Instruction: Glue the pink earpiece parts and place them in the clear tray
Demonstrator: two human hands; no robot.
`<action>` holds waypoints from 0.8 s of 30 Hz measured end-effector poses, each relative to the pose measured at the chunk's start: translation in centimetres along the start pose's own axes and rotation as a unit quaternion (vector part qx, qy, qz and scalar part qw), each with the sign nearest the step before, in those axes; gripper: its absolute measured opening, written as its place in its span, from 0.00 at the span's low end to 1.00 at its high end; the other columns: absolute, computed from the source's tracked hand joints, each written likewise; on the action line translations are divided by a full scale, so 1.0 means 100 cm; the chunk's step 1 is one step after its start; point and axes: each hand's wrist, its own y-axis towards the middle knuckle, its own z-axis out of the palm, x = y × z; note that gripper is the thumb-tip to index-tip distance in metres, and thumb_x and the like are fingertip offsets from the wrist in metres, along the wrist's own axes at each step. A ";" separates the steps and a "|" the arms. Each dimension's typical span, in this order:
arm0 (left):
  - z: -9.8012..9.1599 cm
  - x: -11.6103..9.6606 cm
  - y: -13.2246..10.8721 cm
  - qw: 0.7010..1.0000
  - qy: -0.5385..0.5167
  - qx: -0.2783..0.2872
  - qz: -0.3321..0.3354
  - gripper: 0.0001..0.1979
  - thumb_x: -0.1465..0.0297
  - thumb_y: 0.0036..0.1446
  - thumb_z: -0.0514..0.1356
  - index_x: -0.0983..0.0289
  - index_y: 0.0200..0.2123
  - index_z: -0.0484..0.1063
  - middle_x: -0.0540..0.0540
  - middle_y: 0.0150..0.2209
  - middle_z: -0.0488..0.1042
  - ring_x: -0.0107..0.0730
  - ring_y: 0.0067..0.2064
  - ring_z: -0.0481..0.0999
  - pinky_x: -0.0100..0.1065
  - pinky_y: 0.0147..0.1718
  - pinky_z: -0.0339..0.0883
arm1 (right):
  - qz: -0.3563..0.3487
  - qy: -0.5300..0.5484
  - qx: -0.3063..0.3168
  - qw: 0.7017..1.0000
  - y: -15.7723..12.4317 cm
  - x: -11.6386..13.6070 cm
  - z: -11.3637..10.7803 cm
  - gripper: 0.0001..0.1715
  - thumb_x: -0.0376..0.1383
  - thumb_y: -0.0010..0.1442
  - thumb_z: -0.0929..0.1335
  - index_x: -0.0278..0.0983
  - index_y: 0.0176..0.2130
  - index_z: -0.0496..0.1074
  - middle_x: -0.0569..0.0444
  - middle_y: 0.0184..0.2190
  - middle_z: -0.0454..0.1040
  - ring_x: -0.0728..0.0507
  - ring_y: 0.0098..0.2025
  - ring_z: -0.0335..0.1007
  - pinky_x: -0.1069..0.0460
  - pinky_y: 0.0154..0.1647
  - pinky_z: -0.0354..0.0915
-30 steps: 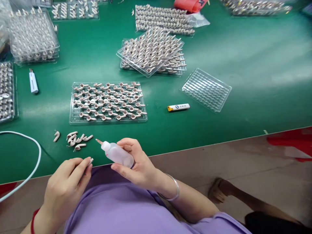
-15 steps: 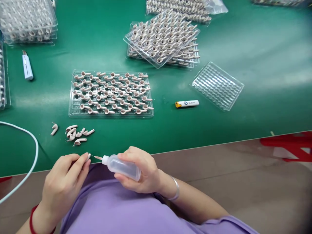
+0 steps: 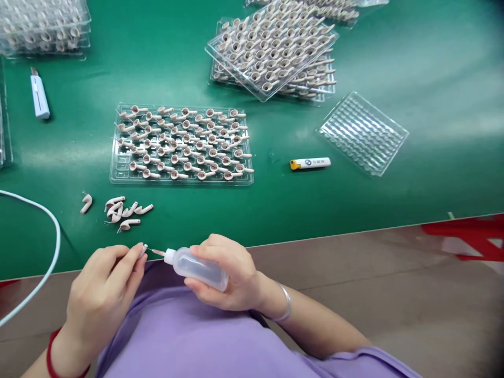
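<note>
My left hand [image 3: 104, 294] pinches a small pale earbud shell [image 3: 144, 248] between thumb and fingertips, at the table's front edge. Most of that shell is hidden by the fingers. My right hand [image 3: 228, 275] is wrapped round a clear squeeze bottle [image 3: 199, 268] with a white cap and a thin needle tip [image 3: 157, 252]. The bottle lies tilted, its needle pointing left at the end of the shell; whether they touch I cannot tell. Several loose earbud shells [image 3: 122, 211] lie just beyond my left hand. Behind them, a clear tray [image 3: 181, 181] holds rows of the same shells.
Stacked filled trays [image 3: 271, 52] stand at the back, more [image 3: 47, 31] at the back left. An unfilled clear tray [image 3: 364, 134] and a white lighter [image 3: 311, 163] lie to the right. A utility knife [image 3: 40, 94] lies at left, near a pale cable [image 3: 57, 236].
The view has shifted slightly, so the items on the table appear a little displaced. Both hands keep nearly the same pose, with the needle still close to the shell.
</note>
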 end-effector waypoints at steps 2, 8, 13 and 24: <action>0.001 0.000 0.000 1.000 0.001 0.001 0.001 0.13 0.78 0.56 0.64 0.68 0.46 0.73 0.56 0.34 0.75 0.33 0.32 0.74 0.35 0.35 0.68 | 0.002 -0.006 0.004 1.000 0.000 0.000 0.000 0.28 0.36 0.58 0.69 0.39 0.56 0.61 0.54 0.28 0.74 0.47 0.24 0.65 0.51 0.25 0.65; 0.002 0.000 0.000 1.000 0.000 0.003 -0.003 0.13 0.77 0.56 0.64 0.67 0.46 0.73 0.56 0.34 0.75 0.33 0.32 0.74 0.35 0.35 0.69 | 0.003 -0.016 0.000 1.000 -0.002 -0.001 0.001 0.27 0.37 0.58 0.69 0.39 0.56 0.61 0.54 0.28 0.74 0.47 0.24 0.65 0.51 0.24 0.65; 0.000 0.001 0.001 1.000 0.000 0.006 -0.005 0.14 0.77 0.56 0.64 0.67 0.47 0.73 0.56 0.34 0.75 0.34 0.32 0.74 0.35 0.35 0.69 | 0.000 -0.017 -0.001 1.000 -0.002 -0.002 0.001 0.28 0.36 0.57 0.69 0.39 0.56 0.60 0.54 0.27 0.74 0.46 0.23 0.64 0.51 0.24 0.64; 0.001 0.001 -0.001 1.000 0.001 0.001 -0.012 0.13 0.76 0.57 0.63 0.65 0.46 0.74 0.55 0.34 0.75 0.33 0.32 0.75 0.34 0.35 0.69 | -0.004 -0.015 -0.004 1.000 -0.001 -0.001 0.001 0.30 0.36 0.57 0.68 0.40 0.58 0.59 0.55 0.27 0.73 0.46 0.23 0.63 0.51 0.24 0.63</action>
